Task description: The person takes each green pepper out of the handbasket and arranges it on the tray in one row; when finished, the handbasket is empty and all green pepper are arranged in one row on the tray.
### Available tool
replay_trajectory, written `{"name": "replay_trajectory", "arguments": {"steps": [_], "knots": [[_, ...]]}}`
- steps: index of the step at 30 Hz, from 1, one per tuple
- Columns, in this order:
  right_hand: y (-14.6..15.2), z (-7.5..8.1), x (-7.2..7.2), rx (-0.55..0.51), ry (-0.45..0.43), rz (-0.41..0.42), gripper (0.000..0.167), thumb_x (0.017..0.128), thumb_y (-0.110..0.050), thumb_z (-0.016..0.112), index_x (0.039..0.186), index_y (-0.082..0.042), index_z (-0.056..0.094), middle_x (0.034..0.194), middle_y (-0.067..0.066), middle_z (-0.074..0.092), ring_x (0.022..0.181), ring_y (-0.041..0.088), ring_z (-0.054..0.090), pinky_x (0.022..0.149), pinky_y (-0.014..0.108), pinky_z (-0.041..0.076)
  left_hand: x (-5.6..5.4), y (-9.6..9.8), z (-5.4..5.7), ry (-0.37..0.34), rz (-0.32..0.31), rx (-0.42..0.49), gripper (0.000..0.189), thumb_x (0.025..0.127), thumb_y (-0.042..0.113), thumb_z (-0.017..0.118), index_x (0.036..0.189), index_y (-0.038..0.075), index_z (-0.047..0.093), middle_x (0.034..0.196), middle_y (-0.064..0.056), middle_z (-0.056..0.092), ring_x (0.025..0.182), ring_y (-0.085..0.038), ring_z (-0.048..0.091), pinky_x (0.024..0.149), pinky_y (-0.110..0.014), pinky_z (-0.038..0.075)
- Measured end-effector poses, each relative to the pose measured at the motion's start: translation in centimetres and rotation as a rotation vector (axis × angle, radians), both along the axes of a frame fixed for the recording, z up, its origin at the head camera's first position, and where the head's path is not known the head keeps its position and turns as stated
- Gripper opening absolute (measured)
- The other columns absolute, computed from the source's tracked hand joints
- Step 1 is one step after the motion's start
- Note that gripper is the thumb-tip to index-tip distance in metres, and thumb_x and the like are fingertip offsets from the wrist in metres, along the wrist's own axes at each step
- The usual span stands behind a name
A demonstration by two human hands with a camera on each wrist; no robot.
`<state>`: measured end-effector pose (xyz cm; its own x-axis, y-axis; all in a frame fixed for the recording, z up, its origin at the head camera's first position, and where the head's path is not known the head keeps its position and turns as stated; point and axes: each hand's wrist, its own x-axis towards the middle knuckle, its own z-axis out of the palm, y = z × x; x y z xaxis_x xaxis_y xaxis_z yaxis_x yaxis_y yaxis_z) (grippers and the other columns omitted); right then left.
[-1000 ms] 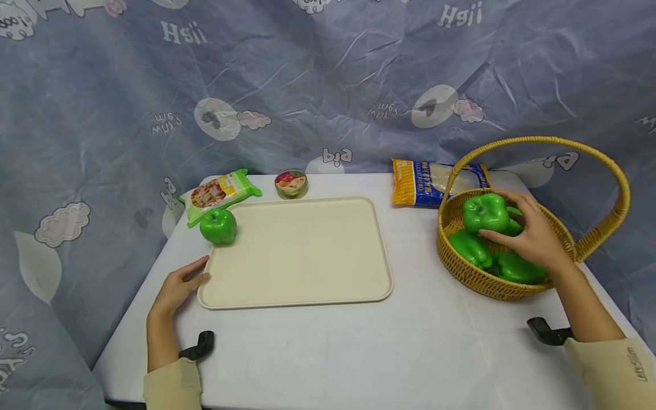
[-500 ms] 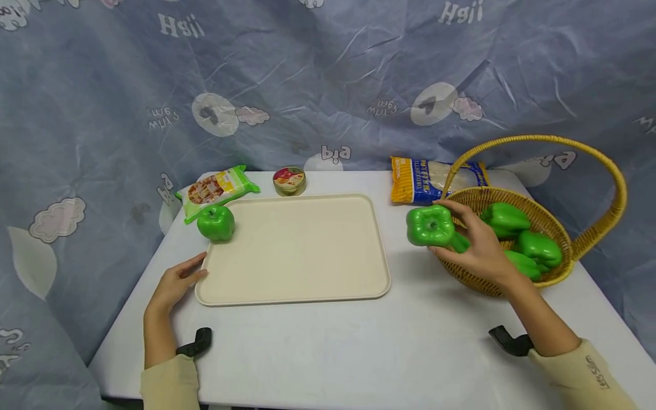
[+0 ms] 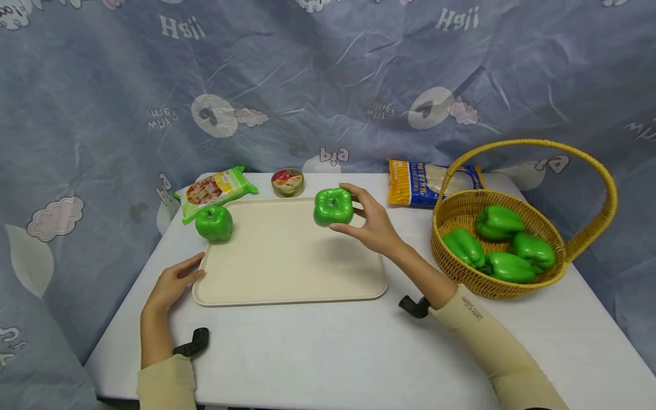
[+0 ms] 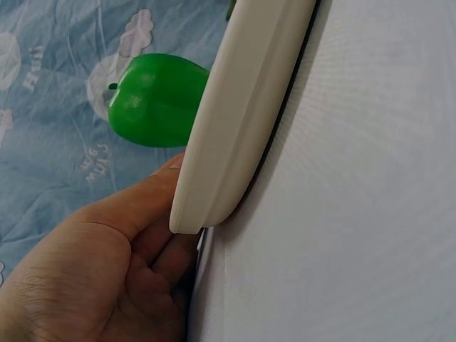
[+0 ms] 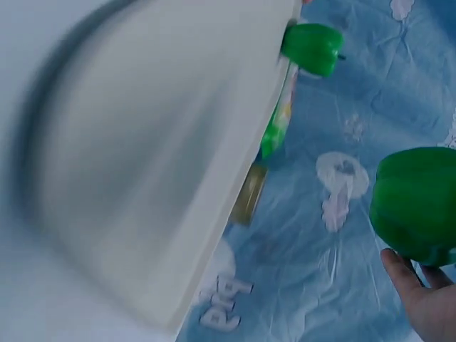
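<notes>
My right hand pinches a glossy green bell pepper between thumb and fingers, held over the beige tray. In the right wrist view this pepper is partly cut off, with fingertips at its underside. My left hand lies at the tray's left edge, its fingers fairly straight and touching the rim. The left wrist view shows those fingers beside the tray wall, partly hidden by it. Another green pepper sits at the tray's far left corner, stem up.
At the right, a yellow wicker basket with a tall handle holds several green peppers. Along the back edge are a green-and-yellow food packet, a small round tin and a blue-and-orange pasta bag. A printed blue curtain hangs behind.
My right hand has lifted a green pepper out of the basket and carried it left to above the tray. My left hand has stayed at the tray's edge.
</notes>
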<state>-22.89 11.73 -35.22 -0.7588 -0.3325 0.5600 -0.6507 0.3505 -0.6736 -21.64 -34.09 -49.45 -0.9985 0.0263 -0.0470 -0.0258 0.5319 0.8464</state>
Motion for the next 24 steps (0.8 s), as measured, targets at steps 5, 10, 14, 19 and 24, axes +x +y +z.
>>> {"name": "replay_trajectory", "arguments": {"steps": [5, 10, 14, 19, 24], "knots": [[-5.0, -1.4, -3.3, -0.081, -0.056, 0.026, 0.076, 0.076, -0.024, 0.077, 0.14, -0.018, 0.035, 0.136, 0.005, 0.041, 0.118, 0.023, 0.047, 0.087, 0.033, 0.049, 0.0, -0.3, -0.4, 0.013, -0.001, 0.001, 0.065, 0.087, 0.038, 0.063, 0.139, 0.007, 0.041, 0.143, -0.013, 0.037, 0.133, -0.034, 0.027, 0.106, -0.05, 0.023], [-9.8, -1.8, -4.7, -0.101, -0.114, 0.027, 0.074, 0.077, -0.024, 0.076, 0.138, -0.013, 0.035, 0.134, 0.008, 0.042, 0.116, 0.024, 0.047, 0.086, 0.033, 0.049, 0.0, -0.4, -0.3, 0.019, 0.002, 0.001, 0.064, 0.087, 0.036, 0.064, 0.138, 0.006, 0.042, 0.142, -0.013, 0.037, 0.133, -0.034, 0.027, 0.106, -0.05, 0.022], [-12.2, -3.7, -6.3, -0.058, -0.15, -0.016, 0.075, 0.076, -0.026, 0.077, 0.137, -0.014, 0.036, 0.126, 0.009, 0.046, 0.109, 0.022, 0.05, 0.083, 0.03, 0.051, 0.0, -0.3, -0.2, 0.012, 0.005, 0.008, 0.063, 0.087, 0.035, 0.064, 0.138, 0.006, 0.042, 0.142, -0.012, 0.037, 0.133, -0.033, 0.027, 0.106, -0.05, 0.022], [-13.6, -6.1, -7.5, 0.005, -0.226, -0.058, 0.076, 0.076, -0.029, 0.077, 0.137, -0.012, 0.036, 0.12, 0.008, 0.049, 0.103, 0.02, 0.052, 0.078, 0.027, 0.051, -0.1, -0.3, 0.0, 0.017, -0.001, 0.006, 0.062, 0.087, 0.033, 0.064, 0.138, 0.006, 0.043, 0.142, -0.013, 0.038, 0.133, -0.033, 0.027, 0.106, -0.05, 0.021], [-14.7, -7.9, -8.4, 0.067, -0.29, -0.084, 0.078, 0.076, -0.033, 0.076, 0.139, -0.01, 0.036, 0.121, 0.008, 0.05, 0.102, 0.02, 0.052, 0.081, 0.028, 0.048, -0.1, -0.4, 0.0, 0.007, -0.001, 0.014, 0.062, 0.086, 0.034, 0.065, 0.138, 0.006, 0.043, 0.143, -0.012, 0.037, 0.134, -0.033, 0.025, 0.107, -0.051, 0.02]]}}
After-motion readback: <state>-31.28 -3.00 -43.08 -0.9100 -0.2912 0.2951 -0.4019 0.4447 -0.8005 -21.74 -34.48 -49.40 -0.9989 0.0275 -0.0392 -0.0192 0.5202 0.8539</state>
